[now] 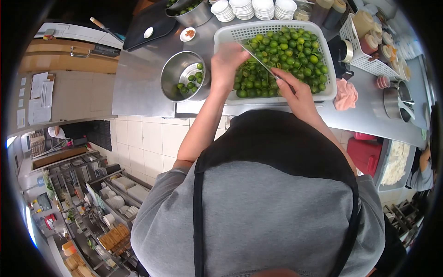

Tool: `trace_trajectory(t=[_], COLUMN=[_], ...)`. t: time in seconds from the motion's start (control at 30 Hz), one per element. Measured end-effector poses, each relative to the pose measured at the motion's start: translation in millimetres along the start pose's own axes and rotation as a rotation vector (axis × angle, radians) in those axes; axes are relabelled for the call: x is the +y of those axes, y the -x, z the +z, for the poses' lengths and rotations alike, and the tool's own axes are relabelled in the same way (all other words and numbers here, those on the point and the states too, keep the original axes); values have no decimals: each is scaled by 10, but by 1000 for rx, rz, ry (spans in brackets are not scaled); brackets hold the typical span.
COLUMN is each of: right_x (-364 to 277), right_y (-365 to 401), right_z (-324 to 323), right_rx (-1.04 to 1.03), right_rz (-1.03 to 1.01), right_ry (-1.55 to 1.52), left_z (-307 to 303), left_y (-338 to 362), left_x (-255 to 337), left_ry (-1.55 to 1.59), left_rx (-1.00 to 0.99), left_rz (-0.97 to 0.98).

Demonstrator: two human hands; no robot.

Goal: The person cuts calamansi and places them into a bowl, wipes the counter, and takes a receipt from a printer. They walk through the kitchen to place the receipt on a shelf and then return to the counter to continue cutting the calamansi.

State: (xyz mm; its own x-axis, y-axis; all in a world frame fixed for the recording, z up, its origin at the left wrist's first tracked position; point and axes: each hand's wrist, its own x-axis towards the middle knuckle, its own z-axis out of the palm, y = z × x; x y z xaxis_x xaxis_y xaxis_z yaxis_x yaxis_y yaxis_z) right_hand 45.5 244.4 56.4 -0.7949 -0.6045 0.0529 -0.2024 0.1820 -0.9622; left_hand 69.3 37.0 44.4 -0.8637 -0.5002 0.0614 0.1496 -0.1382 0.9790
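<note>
A white plastic basket (332, 84) full of small green limes (288, 51) stands on the steel counter in front of me. My right hand (295, 90) grips the handle of a knife (259, 61), its blade slanting up and left over the limes. Close to the knife tip, at the basket's left side, is my left hand (226, 64). Motion smears its fingers, and I cannot tell what, if anything, they hold. Left of that hand sits a round steel pot (172, 74) with several limes (191, 85) at its bottom.
Stacks of white dishes (263, 9) line the back, near a small dish of reddish bits (188, 34) and a black tray (157, 25). To the right are a pink cloth (346, 94), a basket of bottles (369, 41) and steel pots (398, 102). A person (422, 168) appears at far right.
</note>
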Motion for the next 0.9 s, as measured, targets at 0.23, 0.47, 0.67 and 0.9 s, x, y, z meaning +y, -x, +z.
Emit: trace_trajectory(t=[0.23, 0.47, 0.67, 0.9], right_x=[4, 86, 313, 302], right_y=[-82, -48, 2, -70], right_z=[48, 20, -66, -63], right_rx=[48, 20, 20, 86], right_rz=[-38, -57, 80, 28], right_ry=[-16, 35, 23, 30], left_z=[116, -378, -1071, -455], left_y=[120, -100, -139, 74], left_x=[46, 91, 351, -67], left_ry=[109, 484, -405, -1237], left_rx=[-139, -82, 311, -289], left_rz=[-102, -268, 50, 58])
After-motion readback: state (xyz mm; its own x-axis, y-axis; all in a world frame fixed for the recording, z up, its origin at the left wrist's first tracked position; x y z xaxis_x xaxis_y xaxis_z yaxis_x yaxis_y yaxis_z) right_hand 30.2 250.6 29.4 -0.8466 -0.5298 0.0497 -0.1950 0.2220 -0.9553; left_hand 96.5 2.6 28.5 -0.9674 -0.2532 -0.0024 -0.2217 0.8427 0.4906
